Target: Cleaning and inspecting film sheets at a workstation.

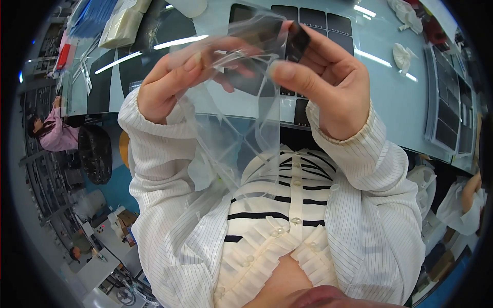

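A loose sheet or bag of clear plastic film [241,128] stretches between my two hands above the glass table and hangs down in front of me. My left hand [179,77] has its thumb and fingers closed on the film's left side. With thumb and fingers, my right hand [328,77] grips the film's right edge. A small dark glossy piece [298,43] shows at the right fingertips; whether it lies inside the film or is held against it, I cannot tell. Reflections and folds blur the film's outline.
Flat dark panels [339,23] lie in rows beyond my hands. A rack of dark panels [444,102] stands at the right, near crumpled white tissue [404,56]. Yellowish packets [123,23] and blue sheets [95,18] sit far left. A person in pink [60,134] is farther left.
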Demonstrator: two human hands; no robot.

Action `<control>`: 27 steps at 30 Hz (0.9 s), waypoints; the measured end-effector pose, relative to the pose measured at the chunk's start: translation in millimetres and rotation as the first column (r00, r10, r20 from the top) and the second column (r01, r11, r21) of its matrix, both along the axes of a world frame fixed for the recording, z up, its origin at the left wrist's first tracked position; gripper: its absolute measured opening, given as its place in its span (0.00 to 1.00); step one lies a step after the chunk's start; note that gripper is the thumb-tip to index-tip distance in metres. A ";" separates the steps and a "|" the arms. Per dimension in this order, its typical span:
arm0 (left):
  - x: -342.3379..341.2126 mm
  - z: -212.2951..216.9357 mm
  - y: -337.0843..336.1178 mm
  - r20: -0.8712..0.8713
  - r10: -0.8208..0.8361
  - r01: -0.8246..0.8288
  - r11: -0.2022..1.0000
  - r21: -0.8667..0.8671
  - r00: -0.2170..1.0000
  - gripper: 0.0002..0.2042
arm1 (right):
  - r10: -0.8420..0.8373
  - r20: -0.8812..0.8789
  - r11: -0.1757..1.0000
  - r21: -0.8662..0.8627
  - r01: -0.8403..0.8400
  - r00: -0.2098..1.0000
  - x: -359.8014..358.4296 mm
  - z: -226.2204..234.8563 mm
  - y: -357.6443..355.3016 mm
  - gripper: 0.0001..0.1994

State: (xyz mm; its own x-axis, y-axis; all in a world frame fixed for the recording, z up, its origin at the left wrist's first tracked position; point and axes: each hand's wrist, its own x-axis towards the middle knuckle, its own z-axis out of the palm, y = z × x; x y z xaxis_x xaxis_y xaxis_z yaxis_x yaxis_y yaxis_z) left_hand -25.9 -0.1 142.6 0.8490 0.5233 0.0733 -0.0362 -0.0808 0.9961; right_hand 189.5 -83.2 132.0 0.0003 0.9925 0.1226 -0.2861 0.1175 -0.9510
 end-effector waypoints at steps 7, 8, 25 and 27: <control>-89.8 0.6 28.3 0.054 0.358 -0.362 0.922 0.139 0.932 0.25 | -0.426 0.193 0.889 0.269 0.370 0.884 92.1 2.7 22.0 0.15; -88.0 -3.0 31.7 0.053 0.360 -0.364 0.922 0.131 0.931 0.25 | -0.399 0.370 0.899 0.339 0.278 0.839 101.8 -1.0 20.5 0.17; -253.6 -93.4 88.2 -0.201 0.905 -0.920 0.391 0.037 0.376 0.21 | -0.133 0.917 0.980 0.179 -0.088 0.377 31.2 -43.4 -41.2 0.31; -279.4 -104.0 80.4 -0.239 0.945 -0.953 0.263 0.151 0.223 0.30 | -0.057 0.906 0.984 0.122 -0.130 0.420 22.9 -48.9 -47.8 0.32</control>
State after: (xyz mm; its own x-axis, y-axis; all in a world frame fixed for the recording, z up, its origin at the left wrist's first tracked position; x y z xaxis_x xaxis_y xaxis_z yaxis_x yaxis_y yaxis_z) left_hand -305.3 80.2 38.5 -0.2946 0.9541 -0.0536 0.2739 0.1380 0.9518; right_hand 212.4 -131.0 83.1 -0.2390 0.9558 0.1710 0.7185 0.2925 -0.6310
